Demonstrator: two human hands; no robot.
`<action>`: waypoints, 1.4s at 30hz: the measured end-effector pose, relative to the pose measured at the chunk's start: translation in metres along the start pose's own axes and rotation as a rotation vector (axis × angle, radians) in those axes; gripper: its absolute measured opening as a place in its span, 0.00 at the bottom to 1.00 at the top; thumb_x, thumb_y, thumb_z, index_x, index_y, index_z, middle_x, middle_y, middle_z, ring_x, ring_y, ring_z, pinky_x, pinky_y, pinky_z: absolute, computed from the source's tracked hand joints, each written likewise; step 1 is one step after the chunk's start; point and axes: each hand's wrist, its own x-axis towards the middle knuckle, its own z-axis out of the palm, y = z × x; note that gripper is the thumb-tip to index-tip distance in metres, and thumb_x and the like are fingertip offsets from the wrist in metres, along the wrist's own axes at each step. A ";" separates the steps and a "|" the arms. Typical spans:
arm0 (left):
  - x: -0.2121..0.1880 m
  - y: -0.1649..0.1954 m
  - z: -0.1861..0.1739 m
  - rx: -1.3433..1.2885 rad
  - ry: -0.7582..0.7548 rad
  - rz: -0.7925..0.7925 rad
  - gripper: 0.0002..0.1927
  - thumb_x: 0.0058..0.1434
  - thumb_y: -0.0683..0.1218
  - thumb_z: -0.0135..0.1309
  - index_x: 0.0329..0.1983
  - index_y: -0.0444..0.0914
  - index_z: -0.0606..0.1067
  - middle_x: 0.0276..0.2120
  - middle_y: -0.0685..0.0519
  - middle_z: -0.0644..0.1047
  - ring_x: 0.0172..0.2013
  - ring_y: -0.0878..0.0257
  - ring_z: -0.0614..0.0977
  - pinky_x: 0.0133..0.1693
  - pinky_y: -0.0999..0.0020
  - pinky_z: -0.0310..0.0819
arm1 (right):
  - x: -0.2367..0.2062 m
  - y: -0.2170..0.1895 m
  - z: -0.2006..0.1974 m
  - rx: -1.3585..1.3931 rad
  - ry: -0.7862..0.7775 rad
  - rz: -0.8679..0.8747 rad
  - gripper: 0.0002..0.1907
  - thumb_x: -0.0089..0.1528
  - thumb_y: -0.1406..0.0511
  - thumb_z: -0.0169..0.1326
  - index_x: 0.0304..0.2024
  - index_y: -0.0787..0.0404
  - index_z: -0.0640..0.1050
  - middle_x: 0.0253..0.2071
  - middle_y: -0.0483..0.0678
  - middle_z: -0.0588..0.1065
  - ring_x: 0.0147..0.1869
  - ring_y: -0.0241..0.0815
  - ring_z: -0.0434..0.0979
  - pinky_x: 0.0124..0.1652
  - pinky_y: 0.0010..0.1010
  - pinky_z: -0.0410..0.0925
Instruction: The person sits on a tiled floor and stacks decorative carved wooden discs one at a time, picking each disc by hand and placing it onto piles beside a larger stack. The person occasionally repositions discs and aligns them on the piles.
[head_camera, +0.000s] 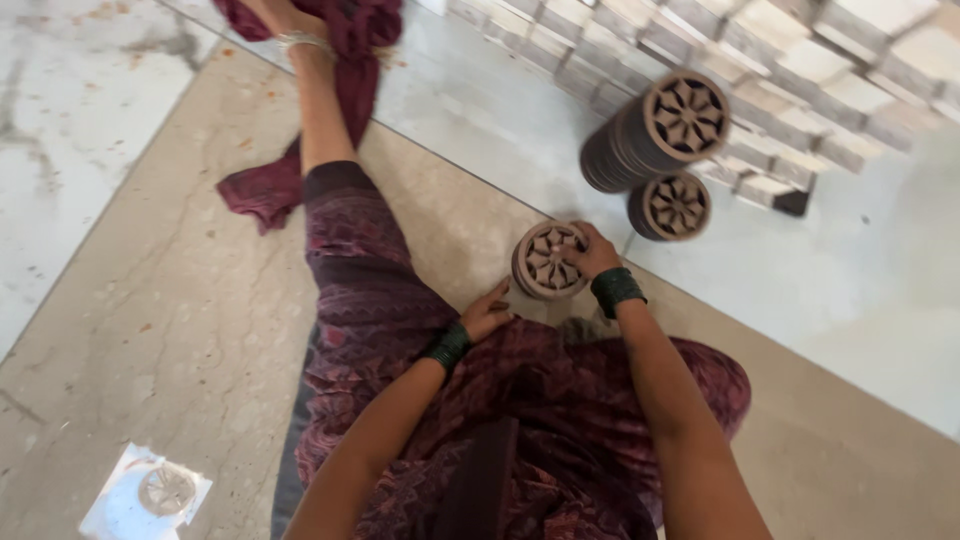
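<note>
I sit on the floor with one leg stretched out. My right hand (592, 255) grips a round brown carved disc (547, 262) with a flower-shaped cut-out, held upright on its edge in front of my lap. My left hand (487, 313) rests on my thigh just left of the disc, fingers loosely curled, holding nothing. Both wrists wear green bangles. A long stack of the same discs (655, 130) lies on its side beyond the held one. A shorter stack (671, 207) lies below it.
Rows of pale rectangular blocks (790, 70) are piled at the top right. A maroon cloth (340, 60) lies by my outstretched foot. At the bottom left a single disc sits on a white sheet (120, 510). The floor is beige and grey stone.
</note>
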 end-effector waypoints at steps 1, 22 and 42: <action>0.000 0.000 0.000 0.044 -0.025 0.016 0.42 0.63 0.47 0.56 0.78 0.46 0.53 0.73 0.45 0.63 0.63 0.50 0.74 0.63 0.58 0.68 | -0.008 0.009 -0.007 -0.018 0.075 -0.020 0.48 0.56 0.45 0.65 0.71 0.58 0.63 0.68 0.61 0.65 0.69 0.62 0.66 0.60 0.52 0.65; -0.009 0.001 -0.010 0.509 0.040 -0.030 0.17 0.66 0.47 0.51 0.57 0.41 0.79 0.51 0.45 0.82 0.52 0.52 0.83 0.57 0.60 0.75 | -0.050 0.054 -0.022 -0.245 -0.017 -0.288 0.23 0.49 0.68 0.73 0.42 0.55 0.76 0.73 0.54 0.62 0.84 0.61 0.50 0.68 0.50 0.64; -0.010 -0.004 -0.010 0.526 0.074 -0.017 0.17 0.64 0.45 0.51 0.54 0.41 0.80 0.48 0.45 0.83 0.50 0.53 0.84 0.55 0.61 0.75 | -0.071 0.079 -0.073 0.021 0.303 -0.287 0.20 0.48 0.65 0.75 0.40 0.58 0.81 0.65 0.56 0.73 0.69 0.55 0.71 0.67 0.45 0.64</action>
